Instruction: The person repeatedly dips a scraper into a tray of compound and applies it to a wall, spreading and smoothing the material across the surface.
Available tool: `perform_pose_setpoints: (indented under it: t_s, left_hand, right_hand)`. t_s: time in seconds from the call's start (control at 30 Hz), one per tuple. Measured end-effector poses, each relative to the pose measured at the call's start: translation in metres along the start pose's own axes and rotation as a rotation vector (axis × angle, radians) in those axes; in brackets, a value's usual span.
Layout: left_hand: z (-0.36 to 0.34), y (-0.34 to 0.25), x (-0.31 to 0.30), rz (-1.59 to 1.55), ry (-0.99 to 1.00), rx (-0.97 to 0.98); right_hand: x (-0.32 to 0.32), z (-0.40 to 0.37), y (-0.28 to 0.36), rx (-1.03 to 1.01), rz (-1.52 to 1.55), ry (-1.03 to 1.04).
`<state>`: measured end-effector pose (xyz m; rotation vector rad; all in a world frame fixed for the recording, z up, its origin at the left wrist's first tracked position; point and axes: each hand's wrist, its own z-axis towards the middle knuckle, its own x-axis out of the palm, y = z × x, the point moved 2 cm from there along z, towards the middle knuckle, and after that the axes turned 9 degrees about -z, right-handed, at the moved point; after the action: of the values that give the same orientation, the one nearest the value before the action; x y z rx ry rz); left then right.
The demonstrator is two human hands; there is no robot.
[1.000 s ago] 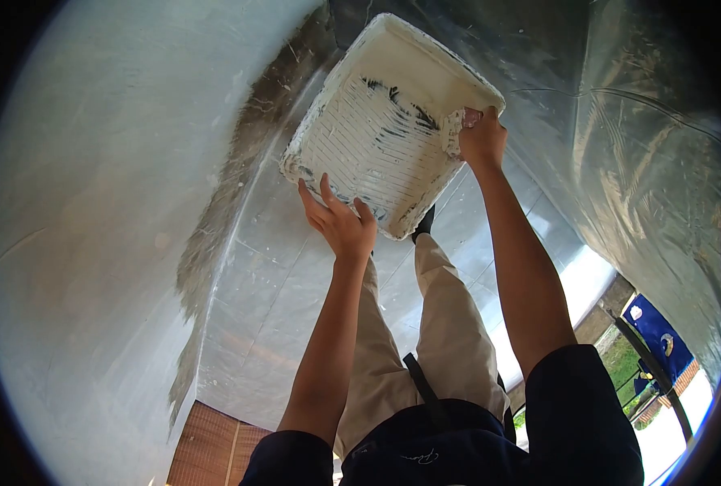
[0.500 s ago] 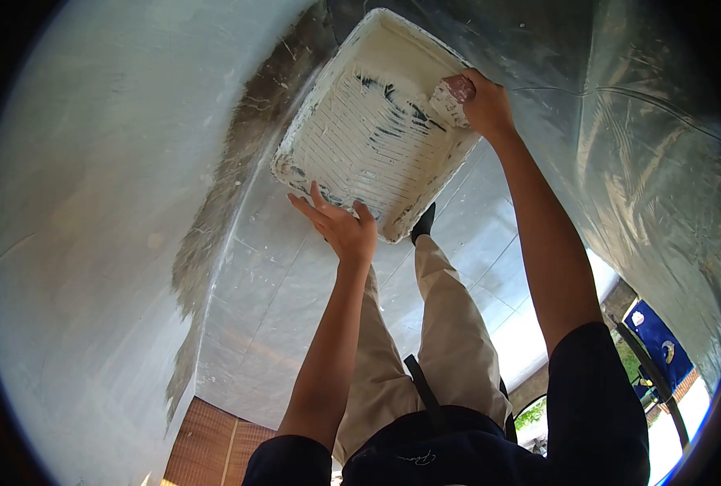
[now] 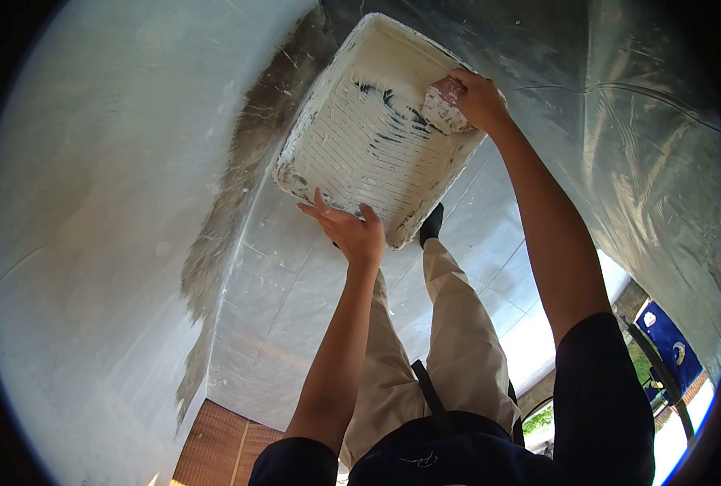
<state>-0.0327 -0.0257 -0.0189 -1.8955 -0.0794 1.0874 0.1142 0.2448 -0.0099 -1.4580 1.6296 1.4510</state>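
Over sheeted floor [image 3: 295, 275], our left grip [image 3: 352, 231] clasps the tray [image 3: 360, 154]; our right grip [image 3: 478, 101], clenched on a brush [image 3: 443, 109], seems to load paint. Next calls for scraping off excess.

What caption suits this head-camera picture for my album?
Left hand steadies a white-smeared paint tray; right hand presses a coated pad onto its ribbed floor.

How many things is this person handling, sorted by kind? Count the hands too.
Rectangular ribbed tray coated in white paint: 1
Small paint-caked white pad, pressed on the tray: 1
Hands: 2 (left hand gripping the tray's near rim, right hand gripping the pad)
Total: 4
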Motion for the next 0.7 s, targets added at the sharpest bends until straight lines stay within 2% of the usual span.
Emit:
perform_pose_setpoints:
  t_s: [0.2, 0.3, 0.47, 0.57, 0.6, 0.7]
  left_hand:
    - [0.001, 0.006, -0.003, -0.024, -0.033, 0.031]
    - [0.002, 0.009, -0.006, 0.012, -0.044, 0.07]
    - [0.007, 0.006, -0.026, 0.022, -0.032, 0.074]
    - [0.011, -0.003, -0.047, 0.065, -0.036, 0.117]
    - [0.014, -0.004, -0.054, 0.065, -0.05, 0.13]
    - [0.026, -0.016, -0.082, 0.066, -0.055, 0.233]
  right_hand:
    - [0.014, -0.007, -0.002, -0.042, 0.12, 0.057]
    - [0.029, -0.014, -0.003, 0.028, 0.258, 0.134]
    - [0.054, -0.024, 0.008, -0.033, 0.318, 0.123]
    - [0.064, -0.032, 0.023, 0.134, 0.76, 0.268]
    - [0.057, -0.036, 0.034, 0.119, 0.768, 0.258]
    - [0.038, -0.041, 0.071, 0.179, 1.142, 0.426]
